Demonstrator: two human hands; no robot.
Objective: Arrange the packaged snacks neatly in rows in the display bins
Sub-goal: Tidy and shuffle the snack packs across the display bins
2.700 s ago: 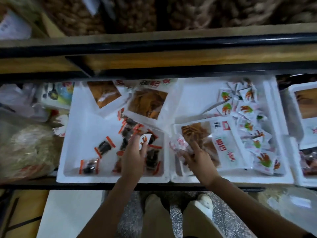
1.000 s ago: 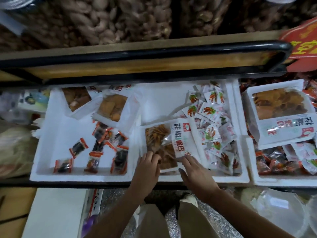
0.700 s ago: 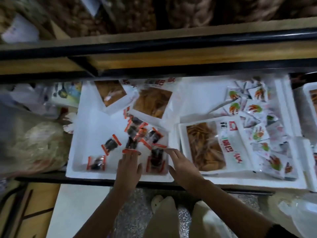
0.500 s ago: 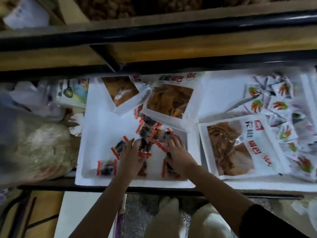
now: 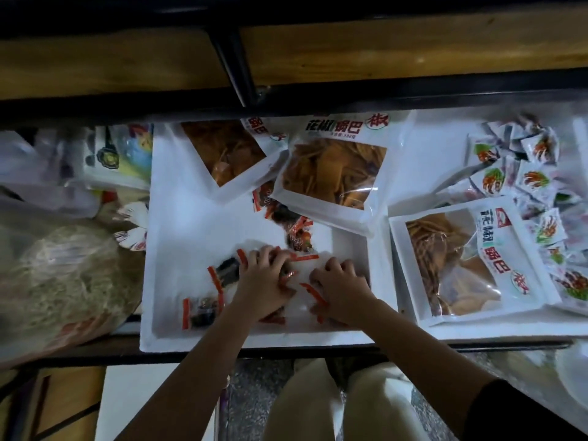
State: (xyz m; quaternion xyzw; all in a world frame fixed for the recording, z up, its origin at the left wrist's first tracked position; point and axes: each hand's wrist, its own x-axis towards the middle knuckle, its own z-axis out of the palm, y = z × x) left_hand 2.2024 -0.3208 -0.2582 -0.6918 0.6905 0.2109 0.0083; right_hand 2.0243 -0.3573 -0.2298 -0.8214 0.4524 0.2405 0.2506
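Foam bin (image 5: 187,224): white, matt, slightly grainy, polystyrene-like. Large snack bags (image 5: 334,173): glossy plastic, clear window, white printed border. Small packets (image 5: 199,313): clear shiny film, red-orange sealed ends. Sachets (image 5: 534,179): glossy printed film, crinkled. Shelf board (image 5: 95,58): brown wood, dull sheen. Frame bar (image 5: 234,65): black, smooth, probably painted metal, view dark. Sack (image 5: 63,275): thin translucent plastic over fibrous contents. Floor (image 5: 254,405): speckled stone, smooth.

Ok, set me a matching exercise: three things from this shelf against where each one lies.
Things:
1 red-ended dark packets
2 white sachets
3 straw-coloured bundle

Places:
A outside the bins, at the far left
B right bin, along its right side
C left bin, near its front

Pairs: 1-C, 2-B, 3-A
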